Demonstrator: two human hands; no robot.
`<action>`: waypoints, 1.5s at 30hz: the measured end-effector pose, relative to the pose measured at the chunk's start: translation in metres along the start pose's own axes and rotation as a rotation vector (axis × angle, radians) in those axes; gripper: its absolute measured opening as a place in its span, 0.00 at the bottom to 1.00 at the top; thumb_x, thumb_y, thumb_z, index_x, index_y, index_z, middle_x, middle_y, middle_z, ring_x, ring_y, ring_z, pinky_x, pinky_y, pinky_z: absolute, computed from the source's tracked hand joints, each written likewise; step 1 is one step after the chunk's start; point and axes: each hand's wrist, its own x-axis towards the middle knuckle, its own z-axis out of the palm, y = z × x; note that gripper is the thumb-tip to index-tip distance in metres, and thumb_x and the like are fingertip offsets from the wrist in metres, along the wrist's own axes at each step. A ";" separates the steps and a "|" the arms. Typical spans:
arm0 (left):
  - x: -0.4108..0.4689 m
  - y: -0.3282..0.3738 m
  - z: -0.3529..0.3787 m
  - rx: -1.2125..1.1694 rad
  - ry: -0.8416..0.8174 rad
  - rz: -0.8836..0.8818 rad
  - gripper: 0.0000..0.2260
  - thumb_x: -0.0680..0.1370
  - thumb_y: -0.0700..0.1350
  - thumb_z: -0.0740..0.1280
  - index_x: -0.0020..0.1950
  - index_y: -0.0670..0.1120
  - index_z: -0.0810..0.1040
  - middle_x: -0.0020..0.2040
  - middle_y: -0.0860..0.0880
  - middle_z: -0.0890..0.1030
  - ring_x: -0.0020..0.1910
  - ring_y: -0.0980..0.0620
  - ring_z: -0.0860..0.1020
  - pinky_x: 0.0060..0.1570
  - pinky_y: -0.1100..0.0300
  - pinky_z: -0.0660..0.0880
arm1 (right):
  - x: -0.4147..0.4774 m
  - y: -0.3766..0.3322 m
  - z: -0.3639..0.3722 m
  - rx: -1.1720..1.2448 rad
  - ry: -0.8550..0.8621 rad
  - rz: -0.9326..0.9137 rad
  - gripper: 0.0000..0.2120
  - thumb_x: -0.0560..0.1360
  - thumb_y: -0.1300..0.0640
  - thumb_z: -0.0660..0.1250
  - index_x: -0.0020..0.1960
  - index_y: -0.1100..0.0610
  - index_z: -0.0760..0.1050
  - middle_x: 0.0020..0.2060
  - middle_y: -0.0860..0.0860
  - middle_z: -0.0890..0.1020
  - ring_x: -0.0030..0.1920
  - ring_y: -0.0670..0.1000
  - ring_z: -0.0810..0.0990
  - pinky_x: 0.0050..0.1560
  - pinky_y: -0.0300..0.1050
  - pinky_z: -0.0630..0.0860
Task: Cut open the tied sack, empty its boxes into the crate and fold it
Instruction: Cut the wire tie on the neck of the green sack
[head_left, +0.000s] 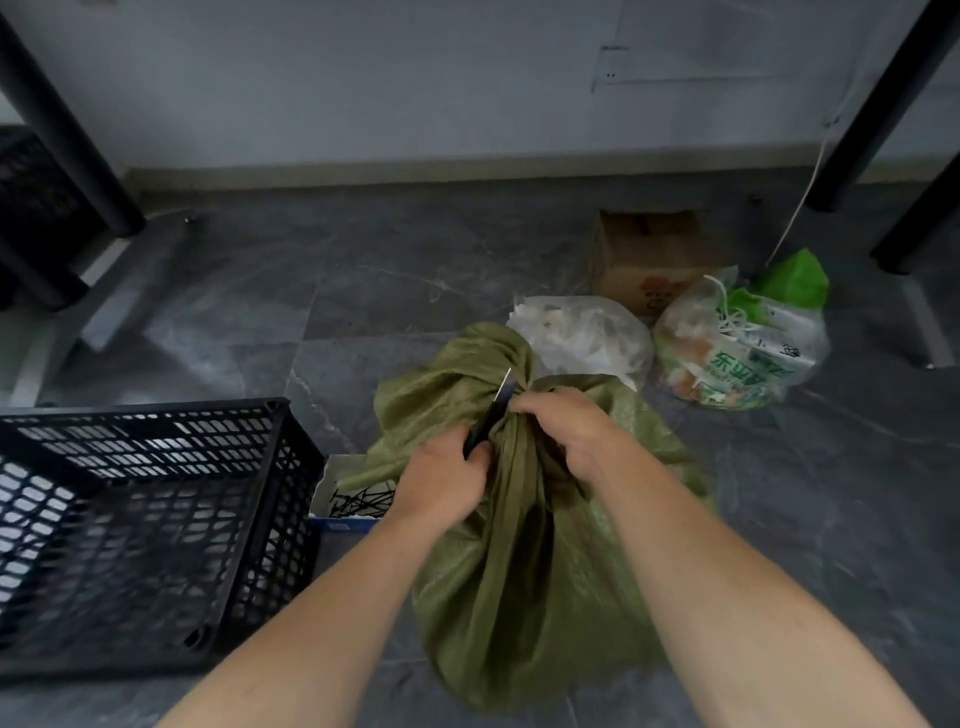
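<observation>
Head view, looking down at the floor. Nearest, at 6 o'clock, the olive-green woven sack (519, 571) stands on the grey tiled floor (363, 291). Its neck is gathered and cinched just above frame centre, and its contents are hidden. Both bare forearms enter from the lower edge.

Left hand (441, 483): grip closed round the dark handle of a knife (502, 389). The pale blade points toward 12 o'clock and lies against the left side of the cinched neck.

Right hand (566, 431): grip closed on the bunched fabric just below the cinch, at 3 o'clock of the blade.

At 9 o'clock of the sack, the black lattice crate (156, 415) sits open-topped on the floor, apart from the sack. Between the two lies a small open box (332, 483) of thin black strips, partly covered by a fold of the sack.

Beyond, at 1 o'clock, a clear plastic bag (587, 332) of pale scraps lies just behind the sack. At 2 o'clock is a second clear bag (743, 353) of printed packaging, with a green bag (795, 275) behind it. Farther back stands a cardboard box (644, 254). Black legs (67, 130) stand at 10 and 2 o'clock before the grey wall.
</observation>
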 end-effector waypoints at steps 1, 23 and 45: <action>-0.001 0.001 -0.001 -0.013 0.005 0.024 0.08 0.81 0.52 0.60 0.46 0.52 0.75 0.44 0.51 0.79 0.44 0.50 0.78 0.43 0.56 0.72 | -0.002 0.002 0.000 0.080 -0.011 -0.020 0.08 0.73 0.61 0.70 0.51 0.64 0.80 0.42 0.62 0.85 0.40 0.59 0.85 0.43 0.51 0.83; -0.008 0.045 -0.035 -0.256 0.095 0.120 0.26 0.77 0.60 0.63 0.73 0.53 0.71 0.69 0.52 0.75 0.68 0.51 0.72 0.69 0.47 0.69 | -0.033 0.003 -0.031 0.064 -0.325 -0.407 0.18 0.71 0.62 0.75 0.59 0.54 0.77 0.52 0.55 0.86 0.54 0.56 0.84 0.52 0.50 0.79; -0.030 0.034 -0.062 0.384 -0.057 0.317 0.14 0.79 0.56 0.61 0.64 0.62 0.74 0.40 0.54 0.81 0.37 0.52 0.79 0.40 0.53 0.78 | -0.034 -0.006 -0.025 0.675 -0.006 -0.279 0.10 0.77 0.66 0.67 0.39 0.56 0.73 0.28 0.52 0.82 0.31 0.51 0.82 0.36 0.44 0.79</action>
